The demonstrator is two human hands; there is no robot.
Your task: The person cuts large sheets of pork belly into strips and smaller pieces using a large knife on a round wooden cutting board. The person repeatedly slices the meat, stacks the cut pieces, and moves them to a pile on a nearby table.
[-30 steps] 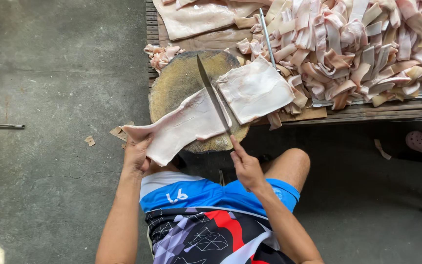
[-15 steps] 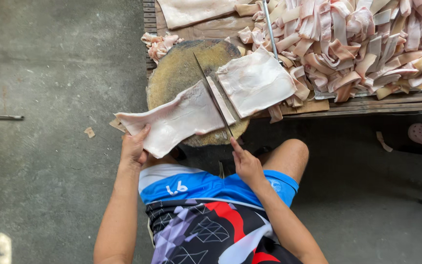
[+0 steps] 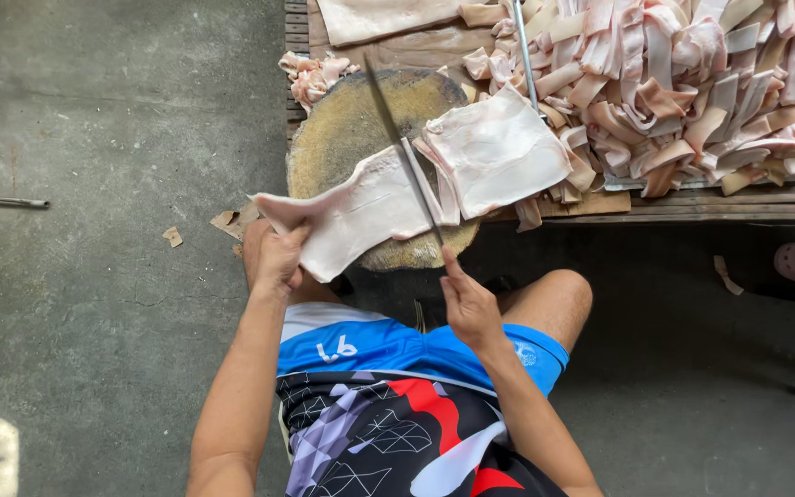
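**A:** So the big stuff first: there's a wooden pallet table (image 3: 729, 198) heaped with a pile of cut pork skin strips (image 3: 692, 83), and at its near end a round wooden chopping block (image 3: 342, 129). Draped over that block is the slab of pork skin (image 3: 361, 216) being worked on, with a second sheet (image 3: 499, 147) lying just beside it on the right.

**B:** How do you reckon that slab handles?

**A:** Floppy and soft, going by the way it sags off the block's edge. Probably greasy and slick too, so I'd guess it wants a firm pinch at an edge or corner, not a flat palm. Looks like it has some weight, but it bends rather than holding shape.

**B:** And where are the fingers on it?

**A:** The left hand (image 3: 278, 258) is closed round the slab's near-left corner, fingers curled under and thumb on top, pulling it out past the block toward the person's knee. The right hand (image 3: 469, 304) is wrapped tight round the handle of a long thin knife (image 3: 402, 147). The blade runs across the slab's right end, between it and the second sheet, well apart from the left fingers.

**B:** Anything small?

**A:** A few scraps (image 3: 173, 236) on the concrete floor (image 3: 94, 350).
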